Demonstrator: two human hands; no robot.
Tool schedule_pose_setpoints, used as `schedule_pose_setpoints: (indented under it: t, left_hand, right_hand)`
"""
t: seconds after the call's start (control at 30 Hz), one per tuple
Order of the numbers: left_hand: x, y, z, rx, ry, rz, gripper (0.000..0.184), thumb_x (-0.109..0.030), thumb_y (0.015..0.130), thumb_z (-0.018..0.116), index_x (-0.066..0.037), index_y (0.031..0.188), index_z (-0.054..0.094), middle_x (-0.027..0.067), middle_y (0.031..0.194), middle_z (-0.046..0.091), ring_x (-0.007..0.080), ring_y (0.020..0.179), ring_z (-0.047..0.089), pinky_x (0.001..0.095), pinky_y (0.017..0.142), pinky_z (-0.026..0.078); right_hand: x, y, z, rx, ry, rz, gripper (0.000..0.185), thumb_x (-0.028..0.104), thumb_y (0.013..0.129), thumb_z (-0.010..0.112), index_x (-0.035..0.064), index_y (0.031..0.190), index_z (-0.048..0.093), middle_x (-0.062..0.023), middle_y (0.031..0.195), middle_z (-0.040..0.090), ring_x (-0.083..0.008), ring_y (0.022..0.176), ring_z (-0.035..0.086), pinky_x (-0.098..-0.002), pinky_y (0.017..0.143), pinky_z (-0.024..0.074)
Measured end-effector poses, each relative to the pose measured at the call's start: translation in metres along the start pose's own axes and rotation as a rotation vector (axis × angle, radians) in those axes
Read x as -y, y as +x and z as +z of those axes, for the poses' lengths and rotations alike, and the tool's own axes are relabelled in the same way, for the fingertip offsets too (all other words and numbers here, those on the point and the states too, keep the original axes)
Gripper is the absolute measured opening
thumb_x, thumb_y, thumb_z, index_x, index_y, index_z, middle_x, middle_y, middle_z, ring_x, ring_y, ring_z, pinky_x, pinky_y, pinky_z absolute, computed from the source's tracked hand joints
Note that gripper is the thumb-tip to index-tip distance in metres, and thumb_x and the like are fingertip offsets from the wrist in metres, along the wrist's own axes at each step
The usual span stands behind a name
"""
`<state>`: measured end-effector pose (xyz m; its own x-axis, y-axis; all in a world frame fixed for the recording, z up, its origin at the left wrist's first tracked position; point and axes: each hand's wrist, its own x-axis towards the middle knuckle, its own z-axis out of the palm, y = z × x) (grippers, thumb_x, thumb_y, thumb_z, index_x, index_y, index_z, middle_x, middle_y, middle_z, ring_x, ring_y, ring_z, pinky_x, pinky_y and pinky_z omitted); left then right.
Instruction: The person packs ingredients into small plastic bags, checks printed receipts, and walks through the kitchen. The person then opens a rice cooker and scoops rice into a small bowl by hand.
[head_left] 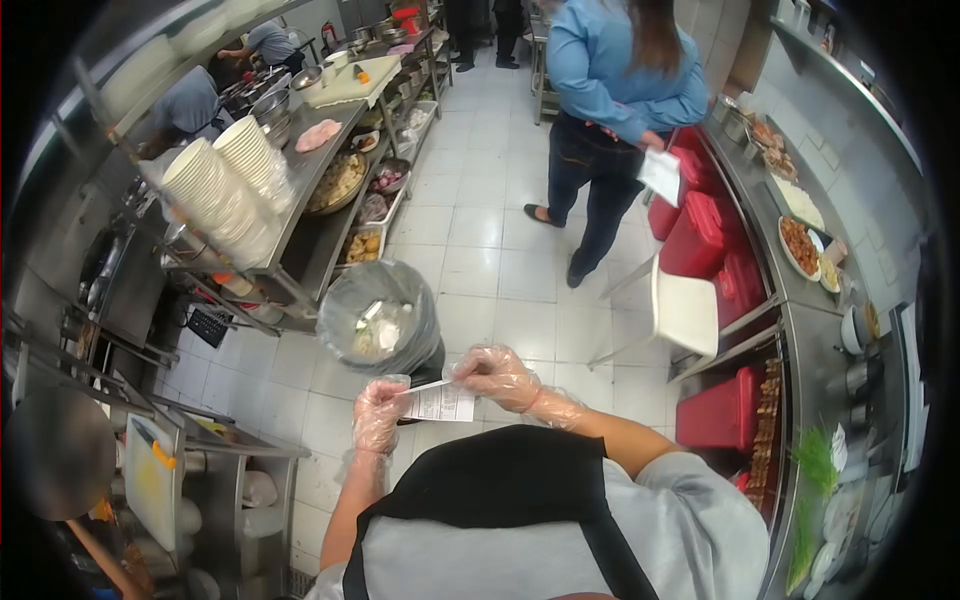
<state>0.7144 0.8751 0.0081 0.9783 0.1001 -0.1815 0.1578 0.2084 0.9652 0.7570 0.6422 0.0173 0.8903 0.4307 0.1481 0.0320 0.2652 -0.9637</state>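
Observation:
A printed paper slip, like a receipt, is stretched between my two hands in front of my black apron. My left hand, in a clear plastic glove, pinches its left end. Gloved the same way, my right hand grips the upper right edge with closed fingertips. The print is too small to read. Just beyond my hands stands a waste bin with a clear plastic liner and scraps inside.
A person in a blue shirt stands ahead, holding white paper. A white stool and red containers are on the right. Stacked bowls top the left shelving. A steel counter runs along the right.

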Motion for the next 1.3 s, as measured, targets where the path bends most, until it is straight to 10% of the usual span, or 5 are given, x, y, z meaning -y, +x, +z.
schedule_pose_setpoints:
  t: [0.6, 0.93, 1.3]
  left_hand:
    - [-0.048, 0.334, 0.162, 0.15, 0.079, 0.15, 0.014, -0.002, 0.073, 0.074, -0.002, 0.082, 0.063, 0.0045, 0.081, 0.063, 0.011, 0.074, 0.06, 0.0247, 0.069, 0.05]
    - [-0.105, 0.522, 0.17, -0.035, 0.036, 0.228, 0.014, -0.004, 0.076, 0.072, -0.003, 0.084, 0.061, 0.0061, 0.078, 0.062, 0.0129, 0.069, 0.061, 0.0263, 0.062, 0.051]
    - [-0.113, 0.644, 0.134, -0.624, -0.008, 0.363, 0.014, -0.001, 0.076, 0.07, -0.004, 0.082, 0.058, 0.0039, 0.07, 0.06, 0.0108, 0.06, 0.058, 0.0244, 0.055, 0.048]
  right_hand:
    - [0.033, 0.241, -0.244, -0.189, -0.164, 0.176, 0.008, 0.002, 0.077, 0.067, 0.0003, 0.084, 0.063, -0.007, 0.082, 0.065, -0.0126, 0.076, 0.061, -0.0253, 0.069, 0.05]
    - [-0.009, 0.393, -0.465, -0.7, 0.108, 0.227, 0.027, 0.003, 0.08, 0.061, -0.001, 0.107, 0.059, -0.0039, 0.092, 0.062, -0.0101, 0.069, 0.056, -0.0228, 0.062, 0.0464]
    - [0.042, 0.828, -0.556, -0.195, 0.388, 0.146, 0.024, 0.008, 0.083, 0.06, 0.0044, 0.107, 0.055, -0.0044, 0.096, 0.06, -0.0149, 0.084, 0.059, -0.0262, 0.07, 0.0495]
